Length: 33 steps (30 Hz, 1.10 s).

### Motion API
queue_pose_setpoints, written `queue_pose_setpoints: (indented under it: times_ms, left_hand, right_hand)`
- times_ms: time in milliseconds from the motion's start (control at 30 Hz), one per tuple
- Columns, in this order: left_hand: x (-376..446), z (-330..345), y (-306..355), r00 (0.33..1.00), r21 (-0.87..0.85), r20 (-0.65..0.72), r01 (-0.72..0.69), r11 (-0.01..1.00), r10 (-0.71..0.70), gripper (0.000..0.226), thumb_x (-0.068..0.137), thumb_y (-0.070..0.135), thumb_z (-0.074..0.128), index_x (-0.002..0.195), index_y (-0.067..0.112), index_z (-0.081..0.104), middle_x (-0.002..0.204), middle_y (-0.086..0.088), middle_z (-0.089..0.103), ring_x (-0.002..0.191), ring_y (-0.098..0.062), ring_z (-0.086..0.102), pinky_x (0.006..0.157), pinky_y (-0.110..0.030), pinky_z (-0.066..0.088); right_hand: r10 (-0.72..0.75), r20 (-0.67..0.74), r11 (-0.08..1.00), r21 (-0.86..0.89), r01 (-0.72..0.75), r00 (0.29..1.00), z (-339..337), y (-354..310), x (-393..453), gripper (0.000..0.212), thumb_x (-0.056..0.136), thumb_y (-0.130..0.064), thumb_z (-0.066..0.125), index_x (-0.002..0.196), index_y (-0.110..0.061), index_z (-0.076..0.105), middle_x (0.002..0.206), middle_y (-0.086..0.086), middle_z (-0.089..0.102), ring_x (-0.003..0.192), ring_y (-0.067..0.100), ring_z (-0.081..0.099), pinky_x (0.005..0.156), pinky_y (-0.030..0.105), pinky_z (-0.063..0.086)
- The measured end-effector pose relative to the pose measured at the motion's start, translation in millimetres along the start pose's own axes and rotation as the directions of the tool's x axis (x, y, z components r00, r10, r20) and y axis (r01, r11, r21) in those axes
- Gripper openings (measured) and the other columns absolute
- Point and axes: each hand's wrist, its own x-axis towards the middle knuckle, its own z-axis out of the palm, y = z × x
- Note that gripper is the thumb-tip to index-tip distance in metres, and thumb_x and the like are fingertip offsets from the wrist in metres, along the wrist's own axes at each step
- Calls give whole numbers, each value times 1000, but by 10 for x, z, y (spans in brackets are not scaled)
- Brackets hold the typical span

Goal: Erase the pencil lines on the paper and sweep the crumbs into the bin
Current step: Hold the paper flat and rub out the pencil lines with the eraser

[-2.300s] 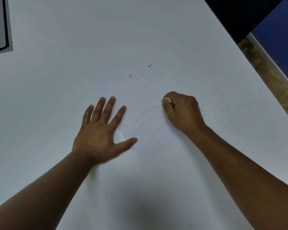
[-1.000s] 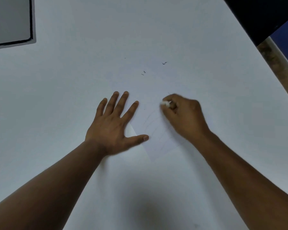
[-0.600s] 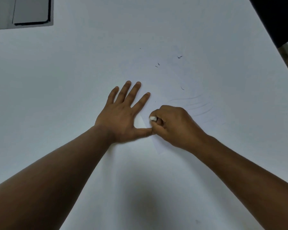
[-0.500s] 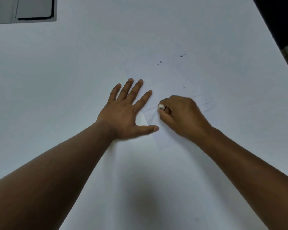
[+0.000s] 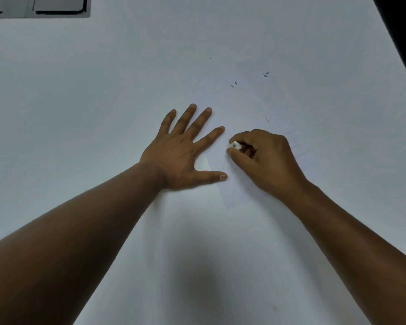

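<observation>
White and smooth, the wide flat table top point(image 5: 103, 102) carried a thin white sheet of paper point(image 5: 239, 191) near its centre, pale enough that its lower edges were hard to see against the surface. The left hand point(image 5: 181, 156) lay flat on the sheet's edge at 9 o'clock, with straight fingers spread and the thumb stretched toward the other hand; I judge it pressed there so the light paper could not slide or wrinkle under rubbing. The right hand point(image 5: 265, 160), close beside it at 3 o'clock, had its fingers curled and pinched a small white eraser point(image 5: 235, 145) between thumb and forefinger, with the worn, slightly dirty tip down at the sheet. A low pinch probably gave firm pressure on a small spot. Faint grey curved pencil lines point(image 5: 300, 148) showed just beyond the right knuckles, so the erasing seemed unfinished. Dark, thin, curled eraser crumbs point(image 5: 265, 74) lay scattered toward 12 and 1 o'clock, not yet swept. No bin was visible. Grey flat panels point(image 5: 59, 7) with dark borders lay at the far 10 o'clock corner.
</observation>
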Motion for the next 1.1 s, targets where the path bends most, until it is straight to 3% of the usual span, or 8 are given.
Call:
queue_pose_setpoints:
  times_ms: [167,267,400,533,633,800,967,1100]
  left_hand:
    - [6,4,1,1000,-10,-11,6,1000,-6,104,77,99,12,163,42,-1,173,2,-15,157,-22,-22,127,-56,-6]
    - [6,-6,8,1000,-21,-9,15,1000,-16,104,77,99,16,163,42,1,173,2,-14,157,-22,-21,127,-55,-6]
    - [-1,-18,14,1000,-18,-5,25,1000,-26,104,77,99,15,163,43,0,173,3,-15,157,-21,-22,126,-54,-8]
    - [4,-10,-5,1000,-2,-6,15,1000,-15,105,78,99,13,163,41,-4,172,3,-17,156,-22,-25,126,-55,-7]
    - [12,5,-9,1000,-1,-10,4,1000,-4,105,78,99,13,164,40,-4,172,3,-18,157,-22,-24,127,-55,-6]
    - [15,6,-5,1000,8,-8,10,1000,-10,105,78,99,13,163,41,-3,173,2,-16,157,-23,-22,127,-55,-6]
    - [9,-1,0,1000,-6,-17,5,1000,-5,107,77,100,10,164,40,-2,173,2,-15,158,-23,-21,127,-56,-5]
    - [18,-20,2,1000,10,14,16,1000,-16,107,76,100,8,163,40,-5,172,2,-18,156,-21,-25,126,-55,-6]
  right_hand:
    - [-80,-10,992,-103,78,997,172,-109,-14,17,93,-22,59,100,-13,72,80,0,59,71,16,57,66,31,48]
    - [18,-127,977,-207,-44,992,54,106,102,26,91,-26,48,89,-14,70,76,6,59,70,25,58,65,33,45]
    - [200,-233,973,-70,-221,952,-167,285,132,19,88,-19,55,74,-11,66,65,1,58,68,20,55,68,37,46]
    - [103,-169,993,-37,-111,980,32,62,33,13,90,-21,62,90,-12,72,75,2,62,71,17,58,70,33,47]
    - [10,-106,996,-89,-19,994,168,-24,24,17,93,-24,57,90,-12,69,75,2,57,67,17,54,63,29,44]
    - [57,-168,982,-168,-85,984,12,180,174,22,93,-23,52,91,-11,70,76,2,53,70,22,56,63,28,40]
    - [-99,72,983,-148,109,992,129,-58,-69,19,96,-21,53,100,-11,69,84,4,57,71,20,56,63,29,43]
    - [37,-124,978,-198,-61,992,12,185,143,23,94,-23,49,93,-12,70,76,2,53,70,23,56,63,28,37]
